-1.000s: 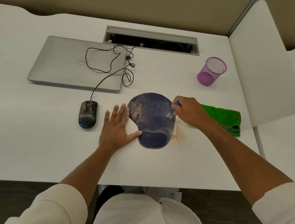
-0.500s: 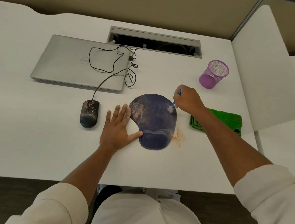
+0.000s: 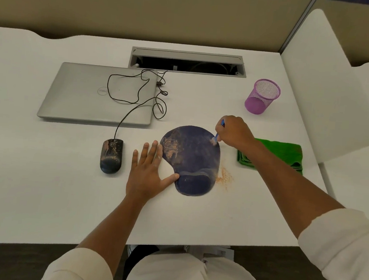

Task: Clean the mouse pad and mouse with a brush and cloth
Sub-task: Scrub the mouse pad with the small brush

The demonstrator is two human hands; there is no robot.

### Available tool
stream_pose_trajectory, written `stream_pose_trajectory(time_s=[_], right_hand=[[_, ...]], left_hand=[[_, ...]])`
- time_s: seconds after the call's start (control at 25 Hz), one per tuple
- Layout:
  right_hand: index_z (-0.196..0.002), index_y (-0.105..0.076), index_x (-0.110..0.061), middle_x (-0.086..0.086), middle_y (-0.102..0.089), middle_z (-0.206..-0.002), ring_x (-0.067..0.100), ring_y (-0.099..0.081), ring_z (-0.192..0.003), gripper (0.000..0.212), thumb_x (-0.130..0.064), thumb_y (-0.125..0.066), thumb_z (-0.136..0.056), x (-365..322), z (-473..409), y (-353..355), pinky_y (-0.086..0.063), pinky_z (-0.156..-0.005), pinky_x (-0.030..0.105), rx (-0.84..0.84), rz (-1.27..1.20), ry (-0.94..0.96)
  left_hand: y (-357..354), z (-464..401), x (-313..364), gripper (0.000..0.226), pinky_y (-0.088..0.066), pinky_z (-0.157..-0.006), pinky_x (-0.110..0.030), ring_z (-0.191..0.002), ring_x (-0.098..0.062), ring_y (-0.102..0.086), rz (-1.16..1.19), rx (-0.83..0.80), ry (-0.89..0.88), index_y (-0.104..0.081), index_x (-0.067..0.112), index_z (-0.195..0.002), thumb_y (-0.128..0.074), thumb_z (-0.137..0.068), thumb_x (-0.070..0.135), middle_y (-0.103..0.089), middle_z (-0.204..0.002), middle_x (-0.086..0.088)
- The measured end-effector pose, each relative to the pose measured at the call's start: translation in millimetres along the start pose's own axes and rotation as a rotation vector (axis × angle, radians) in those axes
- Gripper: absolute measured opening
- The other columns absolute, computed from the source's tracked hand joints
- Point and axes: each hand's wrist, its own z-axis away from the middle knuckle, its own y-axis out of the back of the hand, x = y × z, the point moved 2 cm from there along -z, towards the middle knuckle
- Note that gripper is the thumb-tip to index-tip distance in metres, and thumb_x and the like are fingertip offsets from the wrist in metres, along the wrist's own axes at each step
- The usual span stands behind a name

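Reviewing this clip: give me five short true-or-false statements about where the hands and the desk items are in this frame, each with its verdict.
1. The right hand grips a blue brush at the mouse pad's far right edge. True.
2. The left hand holds the mouse. False: it lies flat on the desk beside the pad, apart from the mouse.
3. The laptop is open. False: its lid is shut, with the mouse cable looped over it.
4. Orange dust lies on the desk to the right of the pad. True.
5. The green cloth sits inside the purple mesh cup. False: it lies folded on the desk.
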Motion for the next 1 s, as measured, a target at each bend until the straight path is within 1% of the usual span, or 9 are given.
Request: stream_pose_trajectory(time_s=[0.12, 0.24, 0.36, 0.44, 0.52, 0.68, 0.8, 0.92, 1.0], right_hand=[[-0.082, -0.067, -0.001, 0.013, -0.071, -0.077, 0.028, -0.063, -0.068, 0.026, -0.022, -0.051, -0.086, 8.0, 1.5, -5.9, -0.049, -0.059, 0.038, -0.015, -0.05, 0.019], [-0.077, -0.069, -0.004, 0.011, -0.07, -0.073, 0.026, -0.063, -0.066, 0.041, -0.039, -0.051, -0.088, 16.9, 14.0, -15.8, -0.049, -0.062, 0.041, 0.007, -0.088, 0.104], [-0.078, -0.07, 0.0, 0.014, -0.069, -0.074, 0.029, -0.063, -0.068, 0.036, -0.03, -0.055, -0.093, 27.2, 20.9, -21.3, -0.045, -0.059, 0.037, -0.015, -0.049, 0.078], [-0.079, -0.071, -0.001, 0.015, -0.069, -0.074, 0.031, -0.065, -0.07, 0.034, -0.028, -0.054, -0.093, 25.7, 21.9, -20.3, -0.05, -0.063, 0.04, -0.075, 0.022, 0.073], [-0.08, -0.07, -0.006, 0.01, -0.07, -0.075, 0.028, -0.066, -0.071, 0.028, -0.027, -0.055, -0.092, 13.9, 21.3, -16.0, -0.054, -0.068, 0.041, -0.032, -0.064, 0.124], [-0.088, -0.065, -0.019, 0.0, -0.068, -0.079, 0.018, -0.065, -0.075, 0.008, -0.021, -0.059, -0.091, -17.9, 17.9, -23.2, -0.054, -0.07, 0.035, 0.091, -0.253, 0.171], [-0.092, -0.066, -0.018, 0.003, -0.07, -0.085, 0.019, -0.066, -0.077, 0.015, -0.026, -0.054, -0.096, -28.9, 17.9, -38.4, -0.056, -0.073, 0.037, 0.025, -0.252, 0.119], [-0.091, -0.068, -0.01, 0.01, -0.071, -0.086, 0.023, -0.065, -0.076, 0.023, -0.023, -0.05, -0.095, -23.4, 16.9, -35.5, -0.054, -0.071, 0.037, -0.04, -0.087, 0.051], [-0.093, -0.069, -0.006, 0.013, -0.072, -0.087, 0.026, -0.068, -0.076, 0.025, -0.021, -0.05, -0.095, -18.5, 14.8, -30.1, -0.058, -0.076, 0.039, -0.122, -0.006, 0.003]], left_hand=[[0.5, 0.2, 0.6, 0.11, 0.003, -0.127, -0.049, -0.157, -0.021, 0.012, 0.003, 0.008, -0.002, -0.005, 0.02, -0.164, -0.025, -0.083, 0.092, 0.003, -0.172, 0.001], [0.3, -0.9, 1.0, 0.11, 0.003, -0.127, -0.05, -0.157, -0.021, 0.012, -0.003, 0.005, -0.003, -0.004, 0.021, -0.164, -0.023, -0.083, 0.093, 0.003, -0.172, 0.001], [0.5, -1.5, 0.6, 0.11, 0.004, -0.127, -0.049, -0.157, -0.021, 0.014, -0.012, -0.006, -0.001, -0.002, 0.021, -0.164, -0.023, -0.083, 0.092, 0.005, -0.172, 0.001], [0.9, -0.6, 0.5, 0.109, 0.005, -0.127, -0.049, -0.157, -0.021, 0.014, -0.008, -0.002, -0.004, -0.002, 0.021, -0.164, -0.024, -0.084, 0.092, 0.005, -0.171, 0.001], [0.2, -0.6, 0.8, 0.109, 0.004, -0.127, -0.049, -0.157, -0.021, 0.013, 0.002, 0.005, -0.005, -0.003, 0.021, -0.164, -0.024, -0.084, 0.092, 0.004, -0.172, 0.001], [-0.9, -1.3, 0.0, 0.11, 0.006, -0.127, -0.049, -0.156, -0.021, 0.016, -0.003, -0.006, -0.004, -0.001, 0.022, -0.164, -0.022, -0.083, 0.093, 0.007, -0.171, 0.001], [-0.5, -1.8, -0.2, 0.11, 0.006, -0.127, -0.049, -0.157, -0.021, 0.016, 0.0, -0.005, -0.005, -0.002, 0.021, -0.164, -0.022, -0.083, 0.093, 0.006, -0.171, 0.001], [-0.2, -1.3, 0.1, 0.11, 0.005, -0.127, -0.049, -0.157, -0.021, 0.013, -0.002, -0.002, -0.008, -0.003, 0.02, -0.164, -0.021, -0.083, 0.093, 0.004, -0.172, 0.0], [-0.7, -1.2, -0.5, 0.11, 0.004, -0.127, -0.05, -0.157, -0.022, 0.011, -0.005, 0.011, -0.01, -0.004, 0.02, -0.164, -0.022, -0.083, 0.093, 0.002, -0.172, -0.001]])
